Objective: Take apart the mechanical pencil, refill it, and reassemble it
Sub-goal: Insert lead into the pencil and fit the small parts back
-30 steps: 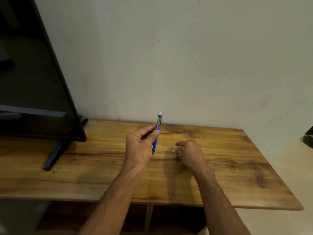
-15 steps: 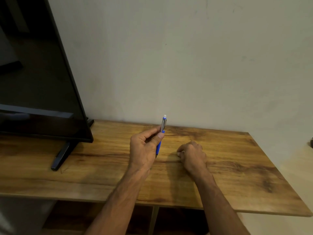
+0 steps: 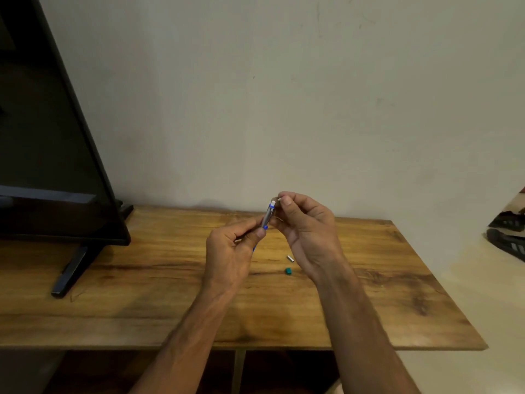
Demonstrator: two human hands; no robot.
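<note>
My left hand (image 3: 231,253) grips a blue and silver mechanical pencil (image 3: 268,216), held upright with its white top end up. My right hand (image 3: 305,223) is raised beside that top end, pinching a tiny white piece (image 3: 279,199) between thumb and forefinger, just right of the pencil's end. What the piece is I cannot tell. On the wooden table (image 3: 159,280) below my right hand lie a small silver cap (image 3: 290,258) and a small teal piece (image 3: 288,271).
A black television (image 3: 51,155) on a slanted stand foot (image 3: 72,268) fills the left side. A plain wall stands behind the table. Dark shoes (image 3: 508,237) lie on the floor at the right. The table's front edge runs just below my forearms.
My right hand has lifted off the table and come up to the pencil's top end, uncovering the silver cap and the teal piece. My left hand keeps the pencil upright.
</note>
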